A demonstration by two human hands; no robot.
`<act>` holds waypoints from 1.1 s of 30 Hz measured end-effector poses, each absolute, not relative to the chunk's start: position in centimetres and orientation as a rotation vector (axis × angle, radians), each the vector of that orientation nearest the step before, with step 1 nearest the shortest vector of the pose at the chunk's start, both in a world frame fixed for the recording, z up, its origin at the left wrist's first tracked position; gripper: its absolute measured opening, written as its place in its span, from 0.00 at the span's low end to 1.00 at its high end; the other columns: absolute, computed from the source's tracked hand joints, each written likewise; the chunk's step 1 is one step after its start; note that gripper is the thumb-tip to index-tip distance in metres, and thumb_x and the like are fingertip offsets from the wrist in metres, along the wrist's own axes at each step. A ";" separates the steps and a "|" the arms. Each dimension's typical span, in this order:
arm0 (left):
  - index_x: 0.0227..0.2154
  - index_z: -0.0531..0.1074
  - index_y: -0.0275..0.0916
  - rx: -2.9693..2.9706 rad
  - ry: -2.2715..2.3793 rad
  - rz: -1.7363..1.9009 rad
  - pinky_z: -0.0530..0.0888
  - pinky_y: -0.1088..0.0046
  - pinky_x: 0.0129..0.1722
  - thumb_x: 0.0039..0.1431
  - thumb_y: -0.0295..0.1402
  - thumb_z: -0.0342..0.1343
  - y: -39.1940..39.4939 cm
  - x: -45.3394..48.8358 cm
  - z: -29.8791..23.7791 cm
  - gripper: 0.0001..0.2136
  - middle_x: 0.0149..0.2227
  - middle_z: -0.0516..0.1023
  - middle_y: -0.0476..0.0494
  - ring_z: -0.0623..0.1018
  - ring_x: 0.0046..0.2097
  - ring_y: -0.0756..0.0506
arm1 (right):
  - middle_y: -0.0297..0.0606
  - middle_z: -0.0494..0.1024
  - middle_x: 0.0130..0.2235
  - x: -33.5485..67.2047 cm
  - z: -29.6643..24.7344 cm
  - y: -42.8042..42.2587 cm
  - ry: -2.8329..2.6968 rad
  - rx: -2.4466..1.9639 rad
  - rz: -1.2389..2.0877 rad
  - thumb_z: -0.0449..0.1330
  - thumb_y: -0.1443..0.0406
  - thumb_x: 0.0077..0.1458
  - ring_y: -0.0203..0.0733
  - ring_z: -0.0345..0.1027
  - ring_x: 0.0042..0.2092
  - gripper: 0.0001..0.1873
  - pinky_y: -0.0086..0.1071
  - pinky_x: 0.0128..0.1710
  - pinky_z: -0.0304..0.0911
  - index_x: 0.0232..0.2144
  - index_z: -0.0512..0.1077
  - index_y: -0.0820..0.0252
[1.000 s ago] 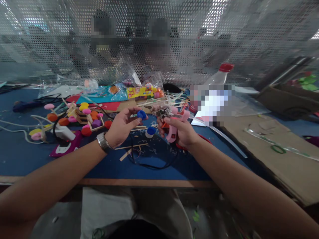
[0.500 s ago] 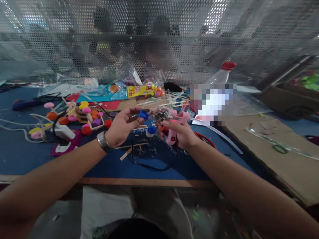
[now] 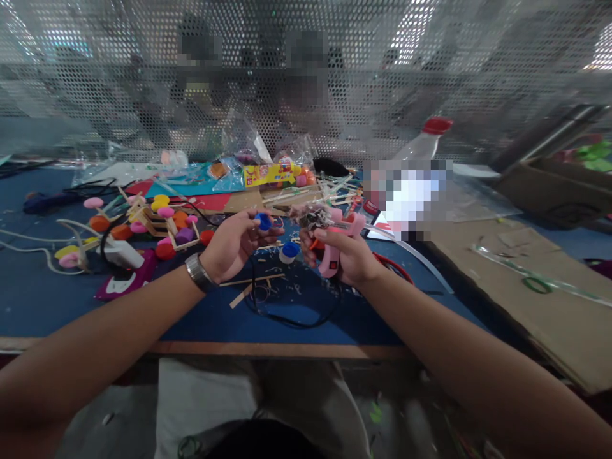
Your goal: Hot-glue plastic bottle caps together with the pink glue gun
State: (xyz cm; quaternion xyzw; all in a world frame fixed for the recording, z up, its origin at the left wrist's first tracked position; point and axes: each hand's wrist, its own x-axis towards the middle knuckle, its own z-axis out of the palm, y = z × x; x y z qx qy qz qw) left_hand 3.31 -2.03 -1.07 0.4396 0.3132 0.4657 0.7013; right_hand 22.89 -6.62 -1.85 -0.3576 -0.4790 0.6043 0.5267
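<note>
Between the thumb and fingers of my left hand [image 3: 234, 245] is a small blue bottle cap [image 3: 263, 221]. My right hand [image 3: 351, 255] is wrapped round the handle of a pink hot glue gun [image 3: 331, 256], its nozzle pointing left toward the cap with a gap between them. Crumpled, dirty foil-like material [image 3: 313, 217] covers the nozzle end. A long clear glue stick [image 3: 421, 248] sticks out of the gun's back. On the table below and between my hands sits a white tub with a blue top [image 3: 289, 252].
Wooden stick models with coloured clay discs [image 3: 165, 223] stand at the left, beside a purple power strip [image 3: 129, 277]. A black cable [image 3: 296, 325] loops near the front. Cardboard [image 3: 516, 287] lies right; a red-capped bottle [image 3: 430, 140] and pixelated bright screen stand behind.
My left hand has drawn the blue cap left, away from the nozzle, and the cap has tilted. The right hand with the glue gun has barely moved; the glue stick's tail has shifted left.
</note>
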 end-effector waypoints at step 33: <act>0.25 0.73 0.36 1.137 0.826 1.108 0.54 0.81 0.16 0.37 0.38 0.75 -2.4 3.3 -0.9 0.17 0.17 0.63 0.58 0.58 0.18 0.58 | 0.31 0.67 0.23 22.5 -2.2 -6.6 -1.078 -0.890 1.455 0.72 0.53 0.40 0.34 0.61 0.23 0.19 0.32 0.22 0.57 0.23 0.70 0.59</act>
